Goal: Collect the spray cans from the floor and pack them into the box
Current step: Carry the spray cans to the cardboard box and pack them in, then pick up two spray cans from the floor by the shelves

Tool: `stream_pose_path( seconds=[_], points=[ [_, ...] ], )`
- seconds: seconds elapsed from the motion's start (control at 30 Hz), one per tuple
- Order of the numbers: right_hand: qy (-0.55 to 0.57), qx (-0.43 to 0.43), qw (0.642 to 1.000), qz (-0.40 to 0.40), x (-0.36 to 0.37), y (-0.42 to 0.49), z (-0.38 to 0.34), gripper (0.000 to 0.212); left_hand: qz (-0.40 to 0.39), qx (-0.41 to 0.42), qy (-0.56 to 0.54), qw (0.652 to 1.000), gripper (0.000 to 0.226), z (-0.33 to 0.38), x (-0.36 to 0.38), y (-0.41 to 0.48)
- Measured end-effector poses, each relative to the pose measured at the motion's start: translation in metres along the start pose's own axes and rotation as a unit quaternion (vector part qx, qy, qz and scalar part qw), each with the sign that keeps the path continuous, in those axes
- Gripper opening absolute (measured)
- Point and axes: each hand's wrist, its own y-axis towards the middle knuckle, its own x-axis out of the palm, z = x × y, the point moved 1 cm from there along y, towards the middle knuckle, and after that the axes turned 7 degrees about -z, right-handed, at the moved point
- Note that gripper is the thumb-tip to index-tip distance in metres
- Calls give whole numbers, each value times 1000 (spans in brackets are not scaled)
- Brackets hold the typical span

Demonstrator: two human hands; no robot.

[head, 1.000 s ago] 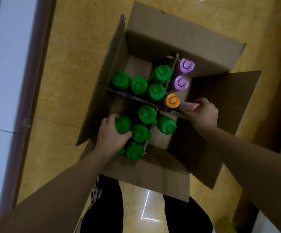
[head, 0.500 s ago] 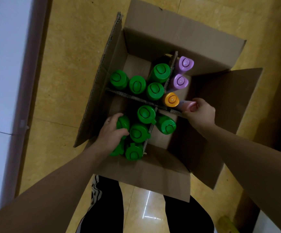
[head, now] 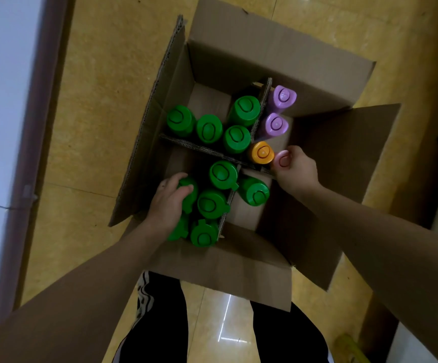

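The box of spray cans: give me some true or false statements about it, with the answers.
1. The right hand holds a pink-capped can beside the orange-capped can. True.
2. Three purple-capped cans stand in the box. False: there are two purple-capped cans.
3. The left hand grips a green-capped can. True.
4. The near right compartment is full. False: that compartment holds only a lone green can.

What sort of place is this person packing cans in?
Probably an indoor room, perhaps a storeroom or a home; hard to say. Clues: the glossy yellow tiled floor, a brown trim on the left, and the divided cardboard box standing on it.
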Motion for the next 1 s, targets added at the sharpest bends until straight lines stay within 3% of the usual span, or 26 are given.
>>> stream_pose_path(
  seconds=[0.17,0.27,0.5,0.7,1.0],
  points=[
    [-15,15,1000,-15,-2,-6,-3,84,-20,-19,-51,998,83,3,-3,-4],
    [-26,7,1000,-8,-5,-12,-4,92,-31,-20,-89,995,85,6,-9,-6],
    [-46,-13,999,9,-7,-36,-14,82,-24,9,-54,998,95,11,-23,-17],
    [-47,-32,998,40,-6,-69,-34,67,1,70,85,994,67,33,-30,-42],
    [-71,-63,994,61,-43,-162,-89,67,-6,127,189,974,70,100,-56,-116]
  ],
)
